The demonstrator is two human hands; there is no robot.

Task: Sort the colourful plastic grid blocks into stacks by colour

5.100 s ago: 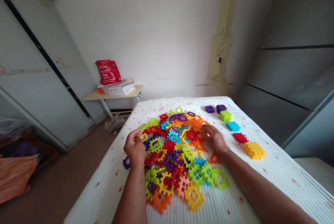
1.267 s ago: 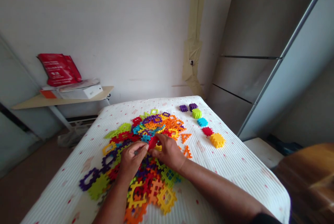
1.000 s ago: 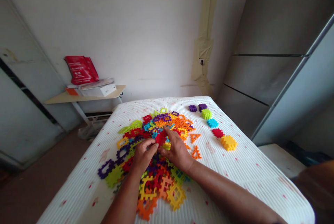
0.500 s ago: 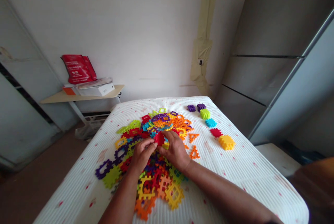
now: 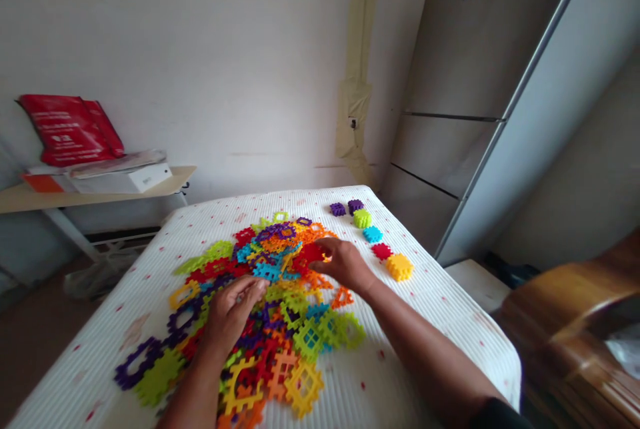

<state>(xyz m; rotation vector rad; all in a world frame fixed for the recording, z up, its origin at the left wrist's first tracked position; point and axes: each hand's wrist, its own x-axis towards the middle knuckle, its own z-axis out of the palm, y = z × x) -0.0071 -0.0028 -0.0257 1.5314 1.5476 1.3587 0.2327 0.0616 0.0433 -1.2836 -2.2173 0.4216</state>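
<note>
My right hand [image 5: 344,264] is closed on a red toothed plastic tile [image 5: 309,257], held between thumb and fingers at the right side of the pile. My left hand [image 5: 234,309] hovers low over the left-middle of the pile, its fingers loosely curled and no piece visible in them. Close to its fingertips lies a blue piece [image 5: 267,272]. The pile is made of interlocking tiles in many colours, among them a lime window-shaped tile [image 5: 310,338], a yellow frame [image 5: 242,386] and an orange triangle [image 5: 343,297].
Small same-colour stacks run along the table's right side: purple [image 5: 355,206], lime [image 5: 362,218], blue [image 5: 373,234], red [image 5: 382,251] and yellow [image 5: 399,267]. A side table [image 5: 183,176] with a red bag [image 5: 70,129] stands left. A fridge [image 5: 440,149] is at the right.
My hands have moved apart; the right carries the red tile rightward, while the left has let go of it. The view has turned to the right.
</note>
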